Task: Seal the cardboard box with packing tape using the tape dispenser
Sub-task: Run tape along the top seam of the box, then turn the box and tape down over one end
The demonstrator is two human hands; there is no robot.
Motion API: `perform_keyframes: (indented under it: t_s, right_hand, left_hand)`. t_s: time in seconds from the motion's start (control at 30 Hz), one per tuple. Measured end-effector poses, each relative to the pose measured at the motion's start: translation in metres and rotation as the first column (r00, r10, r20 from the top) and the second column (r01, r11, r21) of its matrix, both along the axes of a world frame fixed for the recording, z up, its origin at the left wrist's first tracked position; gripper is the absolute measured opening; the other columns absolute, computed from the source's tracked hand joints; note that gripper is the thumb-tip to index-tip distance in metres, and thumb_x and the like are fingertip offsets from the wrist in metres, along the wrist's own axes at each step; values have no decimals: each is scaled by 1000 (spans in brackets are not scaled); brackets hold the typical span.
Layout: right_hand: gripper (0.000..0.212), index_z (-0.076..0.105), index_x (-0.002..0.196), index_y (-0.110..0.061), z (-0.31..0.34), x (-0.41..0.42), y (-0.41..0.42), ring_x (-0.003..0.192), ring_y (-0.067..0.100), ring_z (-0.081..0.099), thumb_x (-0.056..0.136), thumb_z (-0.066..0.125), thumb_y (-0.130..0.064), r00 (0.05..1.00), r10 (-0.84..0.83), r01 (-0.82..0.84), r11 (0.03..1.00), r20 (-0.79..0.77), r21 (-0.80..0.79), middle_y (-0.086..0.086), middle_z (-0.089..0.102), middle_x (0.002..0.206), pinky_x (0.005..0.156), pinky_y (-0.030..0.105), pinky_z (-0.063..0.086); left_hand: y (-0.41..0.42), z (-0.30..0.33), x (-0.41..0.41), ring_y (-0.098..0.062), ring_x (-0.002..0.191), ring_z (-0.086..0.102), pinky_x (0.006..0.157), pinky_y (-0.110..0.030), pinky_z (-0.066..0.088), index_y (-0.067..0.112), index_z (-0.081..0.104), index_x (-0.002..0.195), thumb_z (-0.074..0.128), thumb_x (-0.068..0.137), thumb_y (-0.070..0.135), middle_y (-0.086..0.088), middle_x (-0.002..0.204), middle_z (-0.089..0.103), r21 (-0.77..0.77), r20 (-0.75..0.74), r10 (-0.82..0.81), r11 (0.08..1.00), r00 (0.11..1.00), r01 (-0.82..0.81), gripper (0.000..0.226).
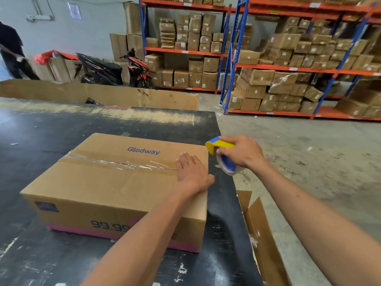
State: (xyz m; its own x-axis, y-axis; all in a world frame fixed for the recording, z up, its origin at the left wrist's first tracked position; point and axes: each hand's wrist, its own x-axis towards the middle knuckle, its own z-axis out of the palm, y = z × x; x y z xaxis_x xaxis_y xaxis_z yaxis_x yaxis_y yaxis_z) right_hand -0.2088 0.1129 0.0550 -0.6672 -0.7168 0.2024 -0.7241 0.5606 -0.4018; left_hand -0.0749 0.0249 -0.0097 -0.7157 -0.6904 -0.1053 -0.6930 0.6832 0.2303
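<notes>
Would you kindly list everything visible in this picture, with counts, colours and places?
cardboard box: one, brown with blue lettering and a pink base band, on the table.
tape strip: one, clear, along the box's top seam.
tape dispenser: one, yellow and blue with a clear roll, just past the box's right end.
table: one, black, scuffed.
flat cardboard: brown, beside the table's right edge.
cardboard sheet: brown, behind the table.
shelves: blue and orange, full of brown boxes, at the back.
motorbike: one, black and red, by the wall.
person: one, dark clothes, far left.
left hand: flat on the box's right end.
right hand: grips the dispenser.
</notes>
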Motion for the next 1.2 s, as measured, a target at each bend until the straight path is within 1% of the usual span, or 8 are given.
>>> perform_keyframes:
  t_s: [0.33, 0.43, 0.6, 0.7, 0.87, 1.03, 1.13, 1.2]
  right_hand:
    - [59, 69, 118, -46, 20, 61, -34, 109, 16, 60, 61, 73, -58, 930, 4, 132, 930, 368, -343, -10, 68, 125, 94, 40, 51]
    - [51, 71, 117, -42, 23, 84, -44, 108, 14, 59, 66, 77, -51, 903, 20, 167, 904, 429, -394, -10, 68, 125, 89, 32, 50]
    - [53, 73, 117, -36, 23, 122, -59, 102, 8, 59, 65, 83, -44, 809, 128, 200, 857, 573, -475, -12, 68, 118, 79, 24, 45]
    - [55, 74, 109, -44, 15, 139, -60, 109, 10, 61, 55, 84, -48, 777, 164, 224, 830, 607, -511, -15, 70, 113, 95, 34, 48]
    - [28, 76, 87, -51, 13, 155, -45, 108, 12, 63, 67, 85, -32, 720, 239, 264, 774, 652, -576, -15, 75, 101, 94, 35, 50]
    - [36, 77, 101, -39, 19, 171, -30, 107, 10, 65, 68, 85, -27, 721, 272, 273, 734, 638, -622, -11, 76, 104, 91, 28, 50]
    - [40, 76, 109, -35, 23, 180, -16, 100, 6, 67, 72, 84, -24, 751, 305, 201, 739, 585, -643, -14, 76, 100, 90, 26, 50]
    - [49, 72, 120, -31, 22, 184, -2, 90, 3, 67, 74, 85, -24, 789, 336, 101, 755, 514, -648, -15, 75, 97, 85, 24, 48]
  left_hand:
    - [-52, 23, 113, -18, 153, 1, 122, -43, -8, 18, 17, 158, 57, 76, 47, -3, 167, 5, 116, -19, -607, 788, 794, 605, 96]
    - [-67, 20, 146, -21, 152, -7, 118, -58, -10, 33, 8, 158, 56, 83, 46, 5, 167, -1, 59, 53, -614, 789, 788, 611, 90]
    - [-61, -3, 168, -37, 152, -3, 118, -63, 4, 46, -4, 155, 29, 90, 77, -16, 166, -5, -236, 164, -516, 807, 841, 541, 78]
    - [-64, -1, 172, -40, 151, 2, 119, -61, 8, 42, 0, 156, 25, 94, 72, -20, 165, 1, -269, 200, -569, 751, 798, 603, 74]
    - [-76, -4, 183, -36, 152, 2, 121, -54, 5, 45, 1, 155, 28, 94, 71, -15, 166, 4, -271, 201, -670, 664, 715, 697, 71]
    - [-80, -2, 182, -36, 152, 2, 122, -53, 4, 48, 0, 154, 28, 91, 75, -12, 167, 4, -301, 181, -693, 636, 697, 710, 75]
    - [-78, 2, 188, -30, 153, 2, 123, -49, 0, 40, 7, 157, 32, 79, 85, -11, 166, 8, -270, 73, -707, 665, 704, 696, 93]
    - [-71, 15, 198, -18, 152, 12, 124, -43, 6, 32, 22, 156, 42, 71, 90, -3, 165, 20, -2, -247, -607, 780, 756, 626, 105]
